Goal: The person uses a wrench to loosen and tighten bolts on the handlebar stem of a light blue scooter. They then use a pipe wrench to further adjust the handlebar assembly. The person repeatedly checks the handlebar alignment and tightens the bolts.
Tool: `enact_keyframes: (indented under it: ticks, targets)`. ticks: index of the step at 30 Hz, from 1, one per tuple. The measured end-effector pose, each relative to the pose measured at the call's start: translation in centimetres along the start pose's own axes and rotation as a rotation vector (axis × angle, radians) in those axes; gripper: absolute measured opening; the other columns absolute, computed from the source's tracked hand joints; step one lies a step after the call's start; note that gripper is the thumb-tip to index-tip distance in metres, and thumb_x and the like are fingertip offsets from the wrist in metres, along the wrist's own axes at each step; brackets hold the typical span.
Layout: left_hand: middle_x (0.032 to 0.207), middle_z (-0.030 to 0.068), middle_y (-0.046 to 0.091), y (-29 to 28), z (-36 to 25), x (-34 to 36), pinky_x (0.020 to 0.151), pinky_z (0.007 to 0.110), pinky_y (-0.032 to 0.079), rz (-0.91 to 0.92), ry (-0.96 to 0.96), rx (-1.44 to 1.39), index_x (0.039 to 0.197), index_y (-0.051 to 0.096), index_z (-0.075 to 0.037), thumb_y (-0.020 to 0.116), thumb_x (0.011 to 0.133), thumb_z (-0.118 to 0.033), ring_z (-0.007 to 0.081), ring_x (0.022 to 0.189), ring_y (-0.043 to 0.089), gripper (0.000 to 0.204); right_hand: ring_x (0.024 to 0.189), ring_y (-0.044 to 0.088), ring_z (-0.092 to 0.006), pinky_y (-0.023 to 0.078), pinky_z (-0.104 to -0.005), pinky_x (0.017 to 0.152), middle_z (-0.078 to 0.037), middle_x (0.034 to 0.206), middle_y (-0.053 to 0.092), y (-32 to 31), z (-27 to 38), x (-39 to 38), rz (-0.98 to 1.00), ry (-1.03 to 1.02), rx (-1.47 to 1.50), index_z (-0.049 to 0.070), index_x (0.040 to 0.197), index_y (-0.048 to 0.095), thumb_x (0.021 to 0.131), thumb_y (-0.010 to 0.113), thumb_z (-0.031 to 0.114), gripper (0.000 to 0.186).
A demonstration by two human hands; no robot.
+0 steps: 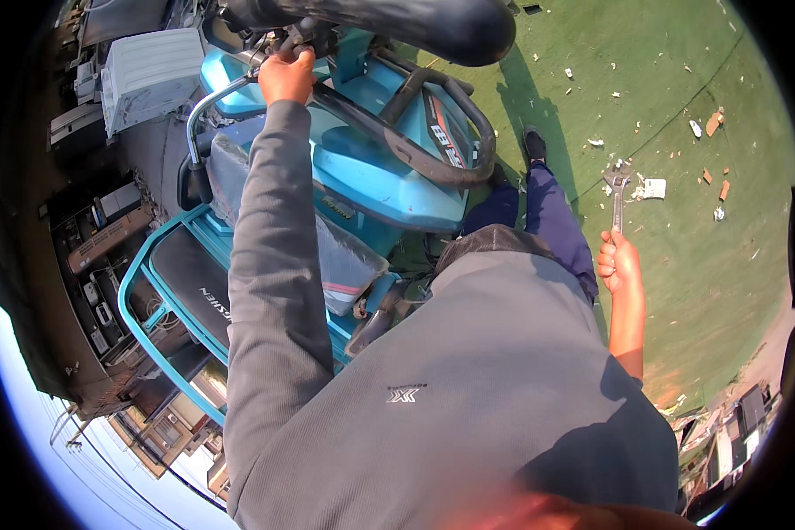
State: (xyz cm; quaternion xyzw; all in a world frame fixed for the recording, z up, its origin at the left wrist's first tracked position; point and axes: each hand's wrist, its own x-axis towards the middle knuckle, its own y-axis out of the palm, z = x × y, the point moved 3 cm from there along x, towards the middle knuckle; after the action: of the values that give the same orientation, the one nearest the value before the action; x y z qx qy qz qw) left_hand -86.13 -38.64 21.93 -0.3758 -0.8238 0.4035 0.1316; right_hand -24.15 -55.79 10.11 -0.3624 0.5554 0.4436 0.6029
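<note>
1. The left hand [287, 78] is placed at the handlebar [230, 87] of the blue vehicle [371, 172]; finger closure cannot be told.
2. The adjustable wrench [617, 199] is clamped in the right hand [622, 263], seemingly just carried; use would call for its head being fitted.

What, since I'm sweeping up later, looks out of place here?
The litter on the green ground stands out: orange-brown fragments lie scattered on the right, and a white scrap shows beside the wrench in the right hand. Strewn at random, they look like debris; I can't tell their source.
</note>
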Motion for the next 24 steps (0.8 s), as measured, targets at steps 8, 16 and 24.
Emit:
enact_keyframes:
  ticks: [8,16,24]
  targets:
    - [0.069,0.0119,0.067,0.2,-0.4,-0.2,0.050,0.030,0.052,0.047,-0.059,-0.030,0.087,0.069,0.005,0.073,0.081,-0.029,0.0179,0.051,0.064,0.035,0.042,0.025,-0.0045,0.019,-0.0219,0.036,0.007,0.059,0.030,-2.3,-1.7,0.8,0.021,0.021,0.077,0.011,0.099,0.053,0.104,0.047,0.038,0.029]
    - [0.069,0.0107,0.067,0.6,-0.4,-0.3,0.045,0.028,0.049,-0.023,-0.255,-0.096,0.088,0.069,0.004,0.074,0.082,-0.033,0.0166,0.051,0.064,0.038,0.042,0.026,-0.0046,0.020,-0.0220,0.036,0.008,0.059,0.032,-1.5,-1.1,-0.7,-0.013,-0.012,0.048,0.011,0.099,0.052,0.105,0.047,0.039,0.029]
    - [0.076,0.0069,0.069,-0.1,0.1,-0.4,0.048,0.025,0.050,0.043,0.081,-0.005,0.101,0.071,0.004,0.079,0.080,-0.031,0.0128,0.058,0.065,0.042,0.043,0.026,-0.0046,0.020,-0.0220,0.037,0.008,0.060,0.032,-0.3,-0.4,-0.3,-0.006,0.001,0.013,0.012,0.098,0.052,0.105,0.047,0.039,0.029]
